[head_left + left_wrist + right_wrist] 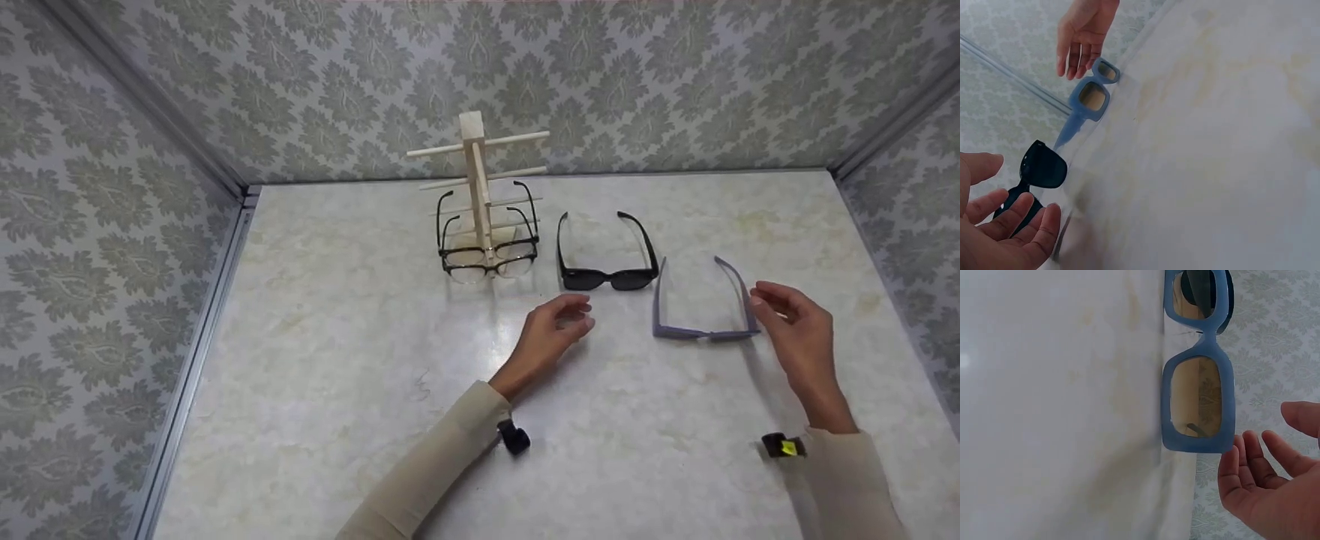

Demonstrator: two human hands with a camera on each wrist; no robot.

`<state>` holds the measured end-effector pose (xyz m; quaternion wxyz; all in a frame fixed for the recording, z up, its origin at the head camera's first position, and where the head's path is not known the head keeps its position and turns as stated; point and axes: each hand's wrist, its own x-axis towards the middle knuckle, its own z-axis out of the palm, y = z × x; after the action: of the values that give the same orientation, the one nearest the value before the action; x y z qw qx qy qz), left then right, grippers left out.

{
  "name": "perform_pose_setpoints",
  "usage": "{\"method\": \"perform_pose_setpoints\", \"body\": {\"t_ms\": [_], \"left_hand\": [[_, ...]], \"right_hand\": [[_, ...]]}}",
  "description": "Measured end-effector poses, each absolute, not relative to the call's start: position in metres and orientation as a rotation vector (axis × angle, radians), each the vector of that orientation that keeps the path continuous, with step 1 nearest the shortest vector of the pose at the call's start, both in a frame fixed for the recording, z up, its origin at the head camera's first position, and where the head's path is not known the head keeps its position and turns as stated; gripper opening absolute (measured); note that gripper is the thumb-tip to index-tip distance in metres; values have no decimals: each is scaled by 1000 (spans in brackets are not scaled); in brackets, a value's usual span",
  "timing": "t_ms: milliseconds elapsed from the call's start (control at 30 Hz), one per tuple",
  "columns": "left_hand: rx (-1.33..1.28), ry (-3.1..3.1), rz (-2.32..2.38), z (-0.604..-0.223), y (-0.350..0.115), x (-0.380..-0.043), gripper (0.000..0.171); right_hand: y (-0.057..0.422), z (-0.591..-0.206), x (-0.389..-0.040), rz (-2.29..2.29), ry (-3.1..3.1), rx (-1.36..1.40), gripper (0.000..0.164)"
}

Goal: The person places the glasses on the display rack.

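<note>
The head camera here looks forward and down over the table (315, 360); low, left wrist camera (514, 437) and nearer right wrist camera (784, 445) share blue glasses (1206, 342).

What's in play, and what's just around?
Likely in play:
blue, thick-framed glasses beside the right hand
black, dark-lensed sunglasses near the left hand
pale wooden rack with two clear, black-framed pairs

Just around:
pale marbled tabletop
grey patterned walls

The pale, glossy desk (315, 337) is mottled with faint yellowish patches. On it, black sunglasses (630, 280) are set just beside 1 blue-framed pair of glasses (682, 332), the temples of both pointed toward the far edge; left of the sunglasses, 1 wooden stand (478, 172) is placed upright.
</note>
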<state>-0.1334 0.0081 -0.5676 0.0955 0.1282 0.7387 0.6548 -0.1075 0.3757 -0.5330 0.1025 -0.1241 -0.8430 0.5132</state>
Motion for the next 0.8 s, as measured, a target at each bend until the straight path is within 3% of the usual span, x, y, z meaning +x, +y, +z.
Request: {"method": "perform_pose_setpoints", "body": {"t_ms": [800], "left_hand": [[390,2005,2058,-568,53,-139,42]], "right_hand": [[393,-548,-95,1491,-2617,-464,53]]}}
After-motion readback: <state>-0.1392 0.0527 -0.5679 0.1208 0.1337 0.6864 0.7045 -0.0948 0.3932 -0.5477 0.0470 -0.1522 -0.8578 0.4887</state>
